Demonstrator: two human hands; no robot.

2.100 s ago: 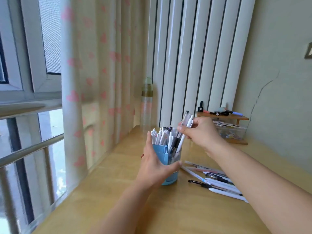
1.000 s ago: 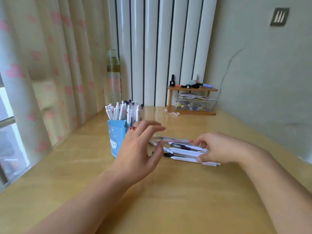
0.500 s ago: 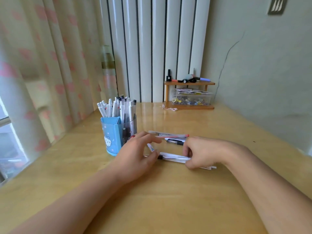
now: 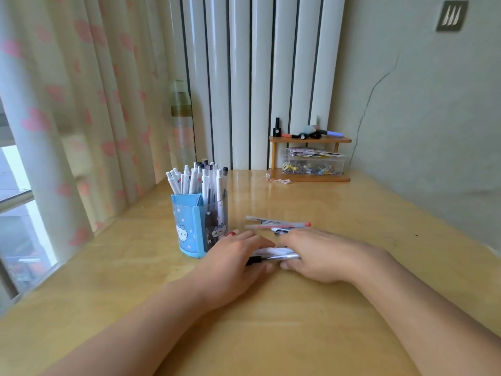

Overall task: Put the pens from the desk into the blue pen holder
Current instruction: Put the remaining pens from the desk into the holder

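Observation:
The blue pen holder (image 4: 189, 226), printed with cartoon cats, stands left of centre on the wooden desk (image 4: 298, 321), packed with several white and clear pens upright. Just right of it my left hand (image 4: 233, 264) and my right hand (image 4: 322, 256) meet, both curled around a small bundle of pens (image 4: 273, 255) lying flat on the desk. Behind the hands several loose pens (image 4: 276, 226) lie apart, one with a red tip. Fingers hide most of the bundle.
A small wooden shelf (image 4: 310, 139) with markers on top and a clear box of clips (image 4: 311, 165) stands at the back by the wall. A tall bottle (image 4: 182, 123) sits behind the holder, near the heart-print curtain (image 4: 67, 118) and window on the left.
My left hand let go of the holder and came down to the desk. Both hands have drawn together, gathering loose pens into one bundle. The camera view has tilted down and right.

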